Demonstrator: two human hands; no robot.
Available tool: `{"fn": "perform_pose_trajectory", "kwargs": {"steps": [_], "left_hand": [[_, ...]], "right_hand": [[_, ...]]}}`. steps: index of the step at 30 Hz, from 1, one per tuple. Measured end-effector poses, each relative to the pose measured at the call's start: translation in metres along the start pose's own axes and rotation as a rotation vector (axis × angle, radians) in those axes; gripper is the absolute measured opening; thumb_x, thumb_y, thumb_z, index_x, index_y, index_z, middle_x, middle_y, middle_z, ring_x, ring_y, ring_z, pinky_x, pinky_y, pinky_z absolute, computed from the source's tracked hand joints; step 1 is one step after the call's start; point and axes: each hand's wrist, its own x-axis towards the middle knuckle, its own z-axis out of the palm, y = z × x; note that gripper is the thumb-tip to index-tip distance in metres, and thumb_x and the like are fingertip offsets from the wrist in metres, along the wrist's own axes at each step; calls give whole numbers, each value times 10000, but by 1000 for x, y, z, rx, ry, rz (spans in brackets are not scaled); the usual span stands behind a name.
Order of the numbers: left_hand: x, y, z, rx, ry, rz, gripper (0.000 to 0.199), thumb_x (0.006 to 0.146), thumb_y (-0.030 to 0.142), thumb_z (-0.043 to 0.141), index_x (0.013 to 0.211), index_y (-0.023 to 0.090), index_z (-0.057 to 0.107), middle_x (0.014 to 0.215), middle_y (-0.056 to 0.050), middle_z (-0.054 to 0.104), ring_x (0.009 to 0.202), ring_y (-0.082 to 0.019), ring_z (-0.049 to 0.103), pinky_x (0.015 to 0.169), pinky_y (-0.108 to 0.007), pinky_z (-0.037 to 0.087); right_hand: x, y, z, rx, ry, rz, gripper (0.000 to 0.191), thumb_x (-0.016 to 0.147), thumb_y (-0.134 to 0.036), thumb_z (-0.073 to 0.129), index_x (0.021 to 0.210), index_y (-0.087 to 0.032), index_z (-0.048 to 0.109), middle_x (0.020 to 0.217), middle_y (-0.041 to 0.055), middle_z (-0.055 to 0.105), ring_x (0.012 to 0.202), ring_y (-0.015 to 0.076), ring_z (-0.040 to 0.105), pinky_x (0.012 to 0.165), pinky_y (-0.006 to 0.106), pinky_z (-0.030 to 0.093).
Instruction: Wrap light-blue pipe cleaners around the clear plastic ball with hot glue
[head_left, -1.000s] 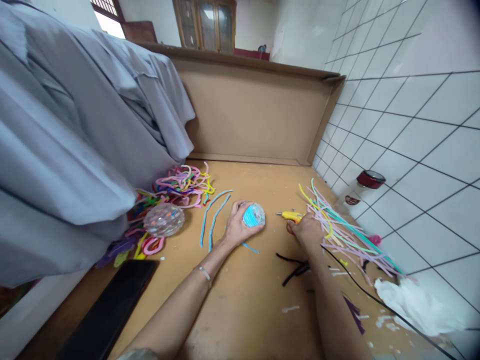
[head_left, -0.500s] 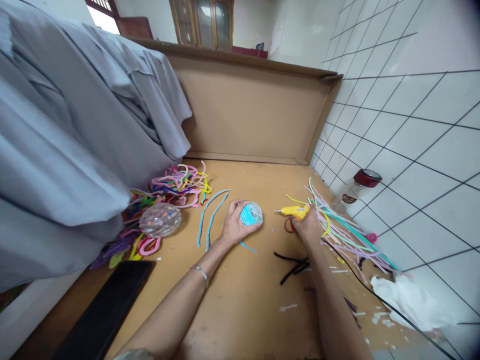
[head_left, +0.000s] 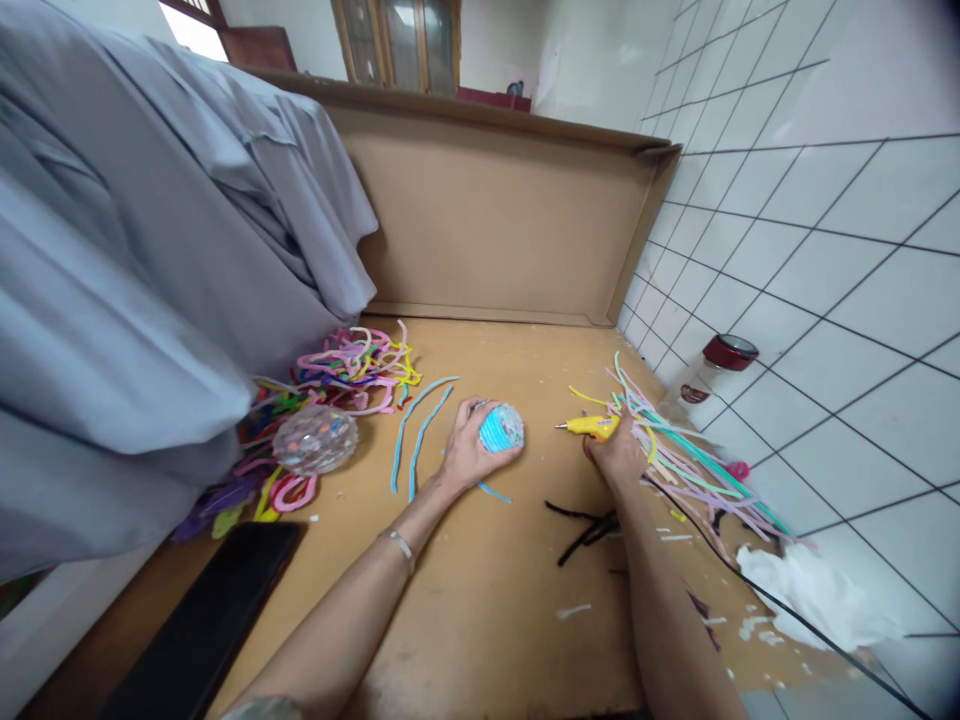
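Observation:
My left hand (head_left: 471, 447) is wrapped around a small ball-shaped piece (head_left: 501, 430), banded with bright blue pipe cleaner and showing a speckled, greyish side. Two blue pipe cleaners (head_left: 418, 445) lie to the left of that hand, and the end of another blue strip (head_left: 495, 493) sticks out below it. My right hand (head_left: 616, 452) grips a yellow hot glue gun (head_left: 596, 426) by its handle. The metal nozzle points left toward the ball-shaped piece, with a gap between them. Black pipe cleaners (head_left: 589, 525) rest on the table beside the right forearm.
Pastel pipe cleaners (head_left: 690, 465) and a red-lidded jar (head_left: 712, 365) stand by the tiled wall. A power cord (head_left: 772, 600) passes white tissue (head_left: 817, 595). On the left are a clear faceted container (head_left: 315, 440), mixed pipe cleaners (head_left: 360, 365), a black phone (head_left: 214, 610) and grey cloth (head_left: 150, 280).
The glue gun has shifted slightly in my right hand's grip, and the red loop seen beneath it no longer shows. My left hand stays on the ball-shaped piece. The view has moved a little.

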Motion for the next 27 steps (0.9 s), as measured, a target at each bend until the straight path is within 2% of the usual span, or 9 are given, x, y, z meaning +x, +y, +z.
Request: {"fn": "perform_pose_trajectory", "kwargs": {"steps": [2,5,8,10,14,19,27], "left_hand": [[0,0,0,-16,1,-3,689,583,343,816,1208,243,543,1192,-87,480,1156,-278,533,1011,-479,473],[1,-2,0,-32,-24,-25,699,581,343,829,1214,267,544,1203,-94,479,1178,-289,522,1032,-480,462],[2,-4,-1,-26,-49,-36,718,584,343,831,1234,268,535,1207,-90,487,1191,-282,511,1048,-459,455],[2,-4,-2,-21,-57,-46,731,584,349,829,1243,245,530,1210,-85,489,1193,-272,506,1051,-446,451],[3,-2,-1,-36,-66,-66,757,568,354,837,1242,207,526,1203,-89,491,1198,-265,496,1049,-432,447],[9,-1,-3,-98,-70,-104,796,504,321,865,1219,196,538,1192,-96,500,1160,-271,527,1032,-456,455],[18,-6,-16,-192,-224,-115,798,479,273,877,1215,220,575,1202,-75,526,1112,-250,571,1000,-422,480]], "right_hand": [[1,0,-1,37,24,6,751,811,-394,570,1451,-146,266,1009,163,697,958,335,675,778,392,477],[-3,-4,1,135,139,-58,710,823,-392,535,1426,-120,277,1053,159,687,950,322,672,788,375,471],[-10,-12,5,234,271,-158,612,804,-429,527,1300,-99,387,1074,166,673,931,309,661,775,350,468],[-15,-18,8,251,319,-221,528,785,-447,527,1181,-102,467,1017,166,675,906,306,651,766,345,464],[-24,-24,10,232,337,-339,414,799,-453,505,1046,-125,555,923,149,676,868,287,633,768,344,458],[-32,-26,9,267,402,-463,421,843,-451,479,1089,-119,559,1002,165,665,923,278,610,802,354,451],[-38,-26,8,231,469,-559,388,886,-472,462,1069,-140,543,929,129,635,867,261,586,745,347,436]]}}
